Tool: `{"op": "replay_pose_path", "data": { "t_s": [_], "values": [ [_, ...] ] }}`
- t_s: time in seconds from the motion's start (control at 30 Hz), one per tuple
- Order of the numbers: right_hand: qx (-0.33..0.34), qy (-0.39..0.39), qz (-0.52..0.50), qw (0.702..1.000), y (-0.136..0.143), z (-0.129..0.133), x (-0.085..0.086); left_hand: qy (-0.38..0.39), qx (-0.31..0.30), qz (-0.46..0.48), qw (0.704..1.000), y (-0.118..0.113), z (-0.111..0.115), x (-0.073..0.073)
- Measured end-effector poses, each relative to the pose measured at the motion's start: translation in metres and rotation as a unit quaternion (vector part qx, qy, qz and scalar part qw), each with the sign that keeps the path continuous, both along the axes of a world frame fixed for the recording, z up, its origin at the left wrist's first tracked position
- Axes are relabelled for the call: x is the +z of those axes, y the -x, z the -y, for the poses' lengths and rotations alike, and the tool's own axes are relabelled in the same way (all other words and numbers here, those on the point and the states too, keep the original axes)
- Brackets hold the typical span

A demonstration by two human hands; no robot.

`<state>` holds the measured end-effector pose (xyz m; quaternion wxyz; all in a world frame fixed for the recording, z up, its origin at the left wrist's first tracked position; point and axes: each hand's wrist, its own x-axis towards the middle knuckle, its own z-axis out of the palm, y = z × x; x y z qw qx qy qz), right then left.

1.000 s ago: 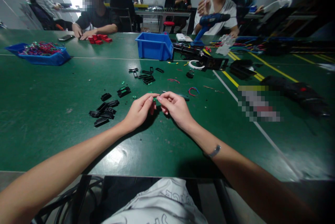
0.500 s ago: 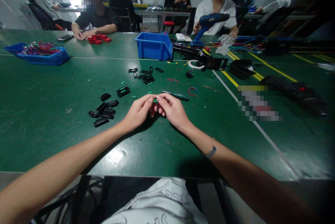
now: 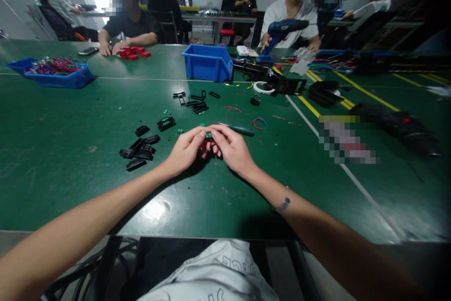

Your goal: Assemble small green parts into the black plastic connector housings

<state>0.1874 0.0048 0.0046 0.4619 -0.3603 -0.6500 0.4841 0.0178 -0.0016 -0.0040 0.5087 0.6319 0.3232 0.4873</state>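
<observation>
A small green piece (image 3: 209, 135) is pinched between the fingertips of both hands, above the green table. My left hand (image 3: 188, 148) has its thumb and fingers closed on the piece's left end. My right hand (image 3: 232, 148) grips the right end, and the fingers of both hands meet beneath it. Just behind my right hand lies a screwdriver with a dark green handle (image 3: 241, 129). To the left, a black housing with green inside (image 3: 166, 123) rests near several black parts (image 3: 141, 148). Black frames (image 3: 199, 104) are scattered farther back.
Behind the parts stands a blue bin (image 3: 207, 62); a blue tray of wires (image 3: 58, 73) is far left. Red pieces (image 3: 134, 52) lie near a person's hands. Opposite, another person holds a blue drill (image 3: 282, 31). Black tools and a red-blue wire (image 3: 260, 123) lie rightward.
Both my hands stay nearly still, with the green piece showing slightly more between them. Across the table at the left, a person's hand has shifted toward the red pieces.
</observation>
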Motion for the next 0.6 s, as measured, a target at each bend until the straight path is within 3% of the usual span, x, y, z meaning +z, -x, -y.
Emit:
{"op": "replay_pose_path", "data": {
  "t_s": [0.6],
  "values": [
    [0.011,0.014,0.004,1.000,0.0006,0.0014,-0.0020,-0.031,0.020,-0.046,0.998,-0.0002,0.0031,0.0033]
  ]
}}
